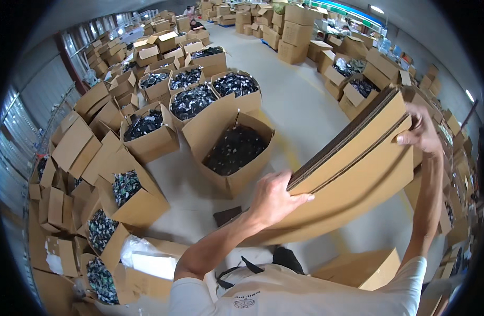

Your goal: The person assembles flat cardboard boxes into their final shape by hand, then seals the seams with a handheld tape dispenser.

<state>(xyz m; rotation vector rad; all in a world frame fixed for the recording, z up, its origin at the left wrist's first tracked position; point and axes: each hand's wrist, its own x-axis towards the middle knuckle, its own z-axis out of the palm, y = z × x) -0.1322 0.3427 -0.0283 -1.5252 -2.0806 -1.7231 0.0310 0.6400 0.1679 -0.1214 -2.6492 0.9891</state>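
Observation:
A flattened cardboard box (352, 184), folded in several layers, is held up in front of my body. My left hand (276, 197) grips its near left edge, thumb lying over the near face. At the far right end, my right hand (422, 129) is closed round the upper corner, with the thumb on the near face. Just beyond the cardboard, on the left, stands an open carton (228, 181) holding many small dark pieces (236, 150). The lower part of the folded box passes in front of my legs.
Open cartons (147, 147) full of small black parts stand in rows ahead and to the left. Stacked boxes (300, 31) line the far right side. A grey floor aisle (273, 84) with a yellow line runs between. Clear plastic wrap (139, 250) lies in a carton at lower left.

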